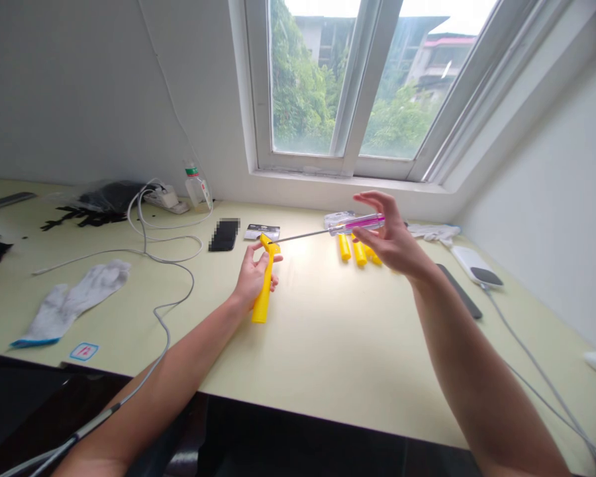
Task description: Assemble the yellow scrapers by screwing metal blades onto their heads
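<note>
My left hand (252, 278) is closed around a yellow plastic scraper (261, 298), its handle slanting down and its wider head at the top. A screwdriver (360, 224) with a clear and pink handle lies nearly level, its metal shaft reaching left until the tip meets the scraper's head. At the handle's butt end, my right hand (390, 242) holds the screwdriver with the thumb below and the fingers partly raised and curled. Whether a screw sits under the tip is too small to tell. Several yellow handles (360, 254) lie on the table behind, near my right hand.
On the left are white gloves (79, 298), looped cable (144, 248), a power strip (166, 197) and a plastic bottle (197, 189). A small black-and-white packet (261, 231) lies behind the scraper. A white device (477, 267) and dark phone-like slab (459, 291) are at right.
</note>
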Demonstrator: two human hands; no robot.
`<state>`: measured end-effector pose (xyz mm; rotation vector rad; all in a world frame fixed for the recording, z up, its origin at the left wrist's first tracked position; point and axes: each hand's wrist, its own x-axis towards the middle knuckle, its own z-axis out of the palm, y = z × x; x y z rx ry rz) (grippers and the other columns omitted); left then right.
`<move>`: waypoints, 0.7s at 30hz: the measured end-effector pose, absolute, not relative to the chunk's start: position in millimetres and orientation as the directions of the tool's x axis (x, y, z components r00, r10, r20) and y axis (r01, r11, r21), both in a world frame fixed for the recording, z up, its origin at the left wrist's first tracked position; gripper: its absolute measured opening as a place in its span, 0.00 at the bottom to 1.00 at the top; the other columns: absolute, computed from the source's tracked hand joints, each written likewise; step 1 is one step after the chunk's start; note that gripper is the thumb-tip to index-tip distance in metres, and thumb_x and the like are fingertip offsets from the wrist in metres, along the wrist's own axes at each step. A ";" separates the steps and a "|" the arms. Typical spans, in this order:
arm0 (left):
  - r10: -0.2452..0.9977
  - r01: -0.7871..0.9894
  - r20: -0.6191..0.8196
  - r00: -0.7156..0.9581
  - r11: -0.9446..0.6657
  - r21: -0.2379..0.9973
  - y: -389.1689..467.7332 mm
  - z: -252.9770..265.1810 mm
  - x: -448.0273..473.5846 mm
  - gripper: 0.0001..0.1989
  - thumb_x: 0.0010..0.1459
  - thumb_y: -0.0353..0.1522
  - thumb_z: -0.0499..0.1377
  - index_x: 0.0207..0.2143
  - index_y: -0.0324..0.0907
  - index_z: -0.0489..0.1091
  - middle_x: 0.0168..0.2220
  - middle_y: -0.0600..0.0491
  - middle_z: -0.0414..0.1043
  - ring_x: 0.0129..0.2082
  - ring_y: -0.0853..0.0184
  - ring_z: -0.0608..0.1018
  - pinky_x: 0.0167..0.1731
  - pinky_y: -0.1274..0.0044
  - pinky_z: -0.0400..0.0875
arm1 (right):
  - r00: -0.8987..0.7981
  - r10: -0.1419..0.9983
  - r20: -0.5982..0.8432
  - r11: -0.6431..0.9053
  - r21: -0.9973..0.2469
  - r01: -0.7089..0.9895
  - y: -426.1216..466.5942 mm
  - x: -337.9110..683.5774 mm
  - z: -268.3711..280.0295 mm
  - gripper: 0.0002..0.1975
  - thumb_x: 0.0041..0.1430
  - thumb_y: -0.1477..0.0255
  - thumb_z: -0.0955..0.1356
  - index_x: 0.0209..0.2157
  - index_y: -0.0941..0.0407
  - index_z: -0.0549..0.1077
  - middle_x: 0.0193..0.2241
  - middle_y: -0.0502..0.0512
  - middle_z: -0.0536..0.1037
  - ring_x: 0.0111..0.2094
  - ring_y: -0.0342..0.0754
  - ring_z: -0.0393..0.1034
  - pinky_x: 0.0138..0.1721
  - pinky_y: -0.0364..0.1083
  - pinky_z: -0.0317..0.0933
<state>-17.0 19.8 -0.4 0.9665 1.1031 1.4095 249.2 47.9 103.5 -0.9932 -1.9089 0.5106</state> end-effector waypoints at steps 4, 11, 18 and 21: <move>0.995 -0.231 -0.015 -0.100 -0.009 0.973 19.4 -1.8 -15.6 0.17 0.61 0.42 0.57 0.49 0.50 0.57 0.42 0.49 0.74 0.14 0.74 0.72 0.11 0.81 0.64 | -0.133 0.839 0.527 0.512 -0.683 0.521 49.8 248.6 102.8 0.22 0.61 0.52 0.64 0.49 0.50 0.63 0.30 0.51 0.71 0.26 0.48 0.70 0.30 0.49 0.69; 0.992 -0.220 -0.017 -0.123 -0.011 0.975 20.7 -1.8 -17.2 0.18 0.61 0.42 0.58 0.50 0.50 0.57 0.41 0.50 0.75 0.14 0.74 0.71 0.11 0.82 0.64 | -0.175 0.844 0.507 0.517 -0.682 0.516 53.6 250.4 99.0 0.21 0.59 0.52 0.65 0.45 0.52 0.66 0.30 0.52 0.73 0.24 0.46 0.69 0.27 0.47 0.68; 0.990 -0.208 -0.043 -0.131 0.014 0.978 21.8 -3.0 -17.0 0.18 0.61 0.42 0.57 0.51 0.50 0.57 0.41 0.50 0.75 0.13 0.74 0.71 0.11 0.82 0.64 | -0.234 0.841 0.488 0.531 -0.659 0.534 47.0 249.4 103.0 0.22 0.59 0.51 0.65 0.45 0.52 0.66 0.32 0.53 0.75 0.26 0.48 0.72 0.30 0.49 0.68; 0.990 -0.207 -0.047 -0.129 0.020 0.978 22.3 -4.4 -17.6 0.17 0.61 0.41 0.57 0.51 0.50 0.57 0.41 0.51 0.74 0.13 0.74 0.71 0.11 0.82 0.64 | -0.259 0.834 0.487 0.543 -0.644 0.538 46.6 251.0 102.7 0.26 0.58 0.51 0.67 0.51 0.51 0.63 0.35 0.54 0.76 0.29 0.49 0.73 0.32 0.49 0.69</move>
